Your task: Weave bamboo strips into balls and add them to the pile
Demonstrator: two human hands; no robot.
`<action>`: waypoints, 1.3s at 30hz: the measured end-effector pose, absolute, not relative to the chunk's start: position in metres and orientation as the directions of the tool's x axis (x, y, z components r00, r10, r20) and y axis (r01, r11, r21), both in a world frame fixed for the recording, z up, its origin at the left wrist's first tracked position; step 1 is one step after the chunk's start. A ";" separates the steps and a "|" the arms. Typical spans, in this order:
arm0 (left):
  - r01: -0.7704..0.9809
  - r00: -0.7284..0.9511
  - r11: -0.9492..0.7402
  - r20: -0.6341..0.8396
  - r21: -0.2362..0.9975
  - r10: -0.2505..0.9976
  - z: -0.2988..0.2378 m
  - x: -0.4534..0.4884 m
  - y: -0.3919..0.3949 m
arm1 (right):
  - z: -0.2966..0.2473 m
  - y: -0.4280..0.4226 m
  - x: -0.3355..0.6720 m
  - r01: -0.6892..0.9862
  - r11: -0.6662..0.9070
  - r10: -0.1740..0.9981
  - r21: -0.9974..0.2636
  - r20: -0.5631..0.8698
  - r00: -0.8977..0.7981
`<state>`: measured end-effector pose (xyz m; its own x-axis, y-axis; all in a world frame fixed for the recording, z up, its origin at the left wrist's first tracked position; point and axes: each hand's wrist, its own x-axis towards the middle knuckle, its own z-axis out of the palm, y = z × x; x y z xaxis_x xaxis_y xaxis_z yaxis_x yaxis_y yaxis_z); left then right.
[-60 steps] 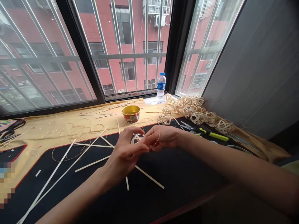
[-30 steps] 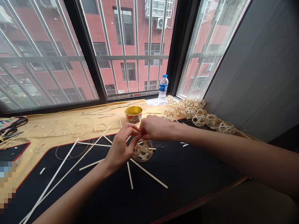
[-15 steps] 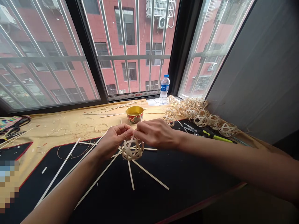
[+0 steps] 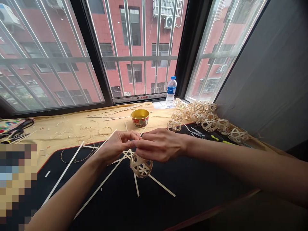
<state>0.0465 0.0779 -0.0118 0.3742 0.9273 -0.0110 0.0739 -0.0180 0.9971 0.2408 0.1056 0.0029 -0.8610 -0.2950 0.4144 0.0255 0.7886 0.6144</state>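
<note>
Woven ball [image 4: 141, 166], one, open weave of pale strips: over the middle of the black mat [image 4: 197, 183], just below the fingers; whether it touches the strips beneath cannot be told.

Right hand [image 4: 163, 145]: fingers closed at the top of the ball, covering part of its rim.

Left hand [image 4: 115, 146]: thumb and forefinger pinched, meeting the right fingertips; what lies between them is too small to make out.

Crossed strips [image 4: 162, 185], flat, one set: mid-mat, under the ball.

Long strip [image 4: 64, 171]: towards the mat's left edge.

Bowl [image 4: 140, 122], gold inside, patterned outside: upright on the bench [image 4: 57, 128], beyond the mat's far edge.

Finished balls [image 4: 209, 124], heaped: bench's far right corner.

Bottle [image 4: 171, 89], blue-capped: upright, bench's far edge.
</note>
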 end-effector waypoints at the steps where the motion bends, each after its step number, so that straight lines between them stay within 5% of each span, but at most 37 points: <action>1: 0.072 0.363 -0.002 -0.024 0.997 0.931 -0.012 0.047 0.078 | 0.003 0.104 0.240 0.041 0.797 -0.266 0.603 0.410 -0.872; 7: 0.047 0.338 0.024 -0.038 0.999 0.940 -0.009 0.047 0.076 | 0.007 0.097 0.233 0.235 0.806 0.025 0.544 0.365 -0.931; 10: 0.064 0.325 0.045 -0.064 0.997 0.943 -0.009 0.047 0.075 | 0.006 0.097 0.232 0.279 0.818 0.076 0.503 0.387 -0.919; 21: 0.035 0.276 0.014 -0.023 0.999 0.961 -0.003 0.057 0.067 | -0.003 0.106 0.249 0.153 0.906 -0.130 0.395 0.603 -0.787; 29: 0.060 0.285 -0.009 -0.008 0.998 0.959 -0.002 0.062 0.064 | -0.007 0.104 0.253 0.123 0.930 -0.137 0.347 0.635 -0.760; 33: 0.085 0.262 0.023 -0.045 0.996 0.964 -0.006 0.062 0.065 | -0.008 0.101 0.248 0.225 0.918 0.016 0.326 0.537 -0.844; 39: 0.295 0.182 -0.147 0.095 0.944 0.979 -0.007 0.059 0.070 | -0.007 0.097 0.241 0.562 0.783 0.476 0.266 0.326 -0.817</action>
